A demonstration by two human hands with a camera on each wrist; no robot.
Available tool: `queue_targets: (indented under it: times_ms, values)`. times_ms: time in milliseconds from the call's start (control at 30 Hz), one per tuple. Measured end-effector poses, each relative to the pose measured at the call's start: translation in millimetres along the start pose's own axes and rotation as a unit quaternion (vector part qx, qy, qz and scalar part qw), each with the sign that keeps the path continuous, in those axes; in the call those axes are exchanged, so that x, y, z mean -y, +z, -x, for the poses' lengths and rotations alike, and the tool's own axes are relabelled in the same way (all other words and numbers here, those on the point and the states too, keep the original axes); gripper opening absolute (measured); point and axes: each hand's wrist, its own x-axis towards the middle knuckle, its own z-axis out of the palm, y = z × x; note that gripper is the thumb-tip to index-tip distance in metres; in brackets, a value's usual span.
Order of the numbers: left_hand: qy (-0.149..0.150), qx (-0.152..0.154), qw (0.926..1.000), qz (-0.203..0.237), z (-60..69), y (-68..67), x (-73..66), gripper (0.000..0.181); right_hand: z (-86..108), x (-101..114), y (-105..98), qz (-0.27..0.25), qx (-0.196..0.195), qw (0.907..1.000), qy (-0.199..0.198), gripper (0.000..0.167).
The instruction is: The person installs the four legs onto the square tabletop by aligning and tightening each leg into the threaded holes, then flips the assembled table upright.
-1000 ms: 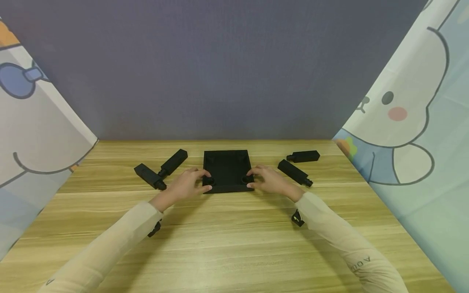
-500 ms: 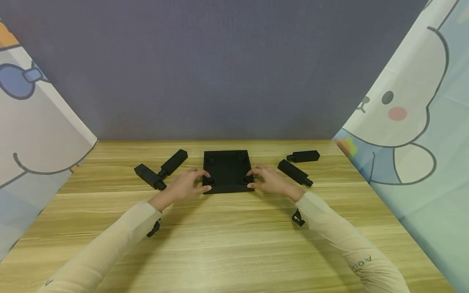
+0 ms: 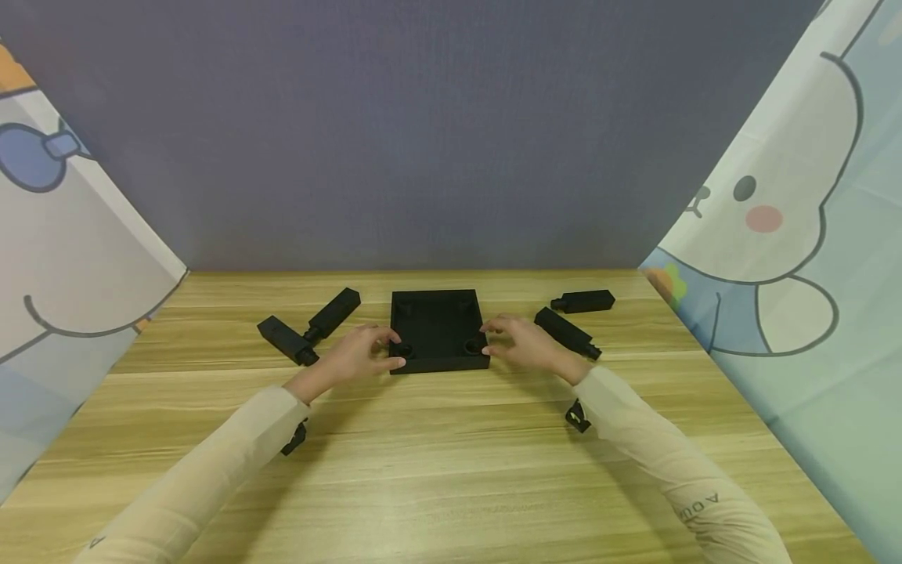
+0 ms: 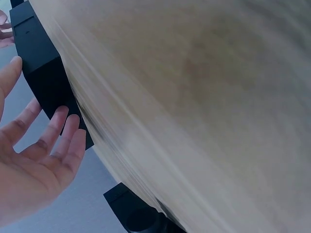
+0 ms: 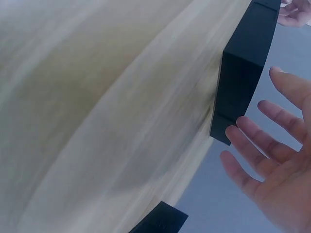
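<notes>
A square black tray with raised edges (image 3: 437, 325) lies on the wooden table, with round sockets in its near corners. My left hand (image 3: 358, 354) is at its left side, fingers spread and relaxed; in the left wrist view the fingertips of that hand (image 4: 41, 160) rest at the black side wall (image 4: 48, 77). At the right side is my right hand (image 3: 524, 345), its fingers loosely bent. The right wrist view shows this hand (image 5: 277, 165) with spread fingers beside the wall (image 5: 238, 82), holding nothing.
Two black blocks with threaded ends (image 3: 285, 339) (image 3: 334, 313) lie left of the tray, touching or nearly so. Two similar black pieces (image 3: 583, 301) (image 3: 566, 332) lie on the right. A grey panel (image 3: 423, 141) stands behind the table, with cartoon-printed cloth (image 3: 789, 188) at the sides.
My right hand has drawn back slightly to the right, off the tray's corner. The left fingers have shifted slightly left. The tray looks unmoved.
</notes>
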Motion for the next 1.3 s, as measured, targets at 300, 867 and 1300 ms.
queue_targets:
  times_ms: [300,867,1300]
  values:
    - [0.002,0.003,1.0000,0.000,-2.0,-0.2,1.6,0.043,1.9,-12.0,-11.3,0.020,-0.022,0.9993,0.021,0.038]
    - [0.010,0.002,0.9998,0.015,-5.0,2.8,7.7,0.043,12.8,-41.4,-32.8,0.042,-0.086,0.9945,0.041,0.037]
    - [0.017,0.002,0.9996,0.022,-4.3,3.3,6.6,0.042,25.1,-67.2,-40.7,0.062,-0.104,0.9901,0.071,0.038]
